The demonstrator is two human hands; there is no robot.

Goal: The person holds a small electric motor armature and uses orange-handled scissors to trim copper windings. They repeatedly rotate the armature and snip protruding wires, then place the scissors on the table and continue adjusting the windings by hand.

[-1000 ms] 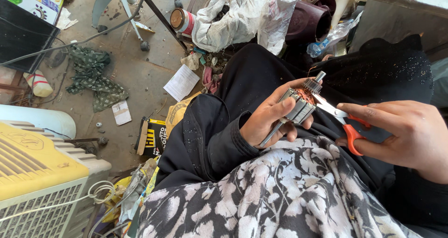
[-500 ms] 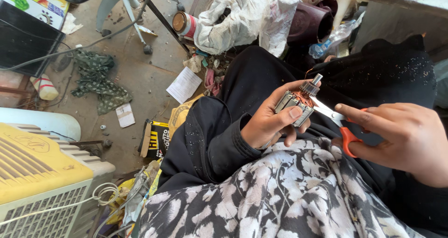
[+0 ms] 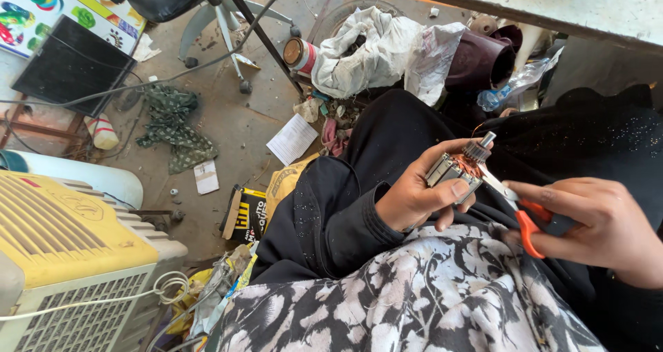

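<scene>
Left hand [image 3: 418, 200] grips motor armature [image 3: 457, 167], long axis tilted, shaft toward upper right. Right hand [image 3: 597, 228] closed on orange-handled scissors [image 3: 514, 203]; blade tips hidden against armature.

A dusty concrete floor [image 3: 235, 121] lies in warm daylight, littered with scraps. A yellow-topped air cooler [image 3: 65, 245] stands at the lower left, a white cord looped at its grille. Chair legs on castors [image 3: 207, 21] rise at the top beside a black flat panel [image 3: 69, 65]. A green rag [image 3: 173, 128], a sheet of paper [image 3: 292, 139] and crumpled white cloth [image 3: 366, 48] lie about
</scene>
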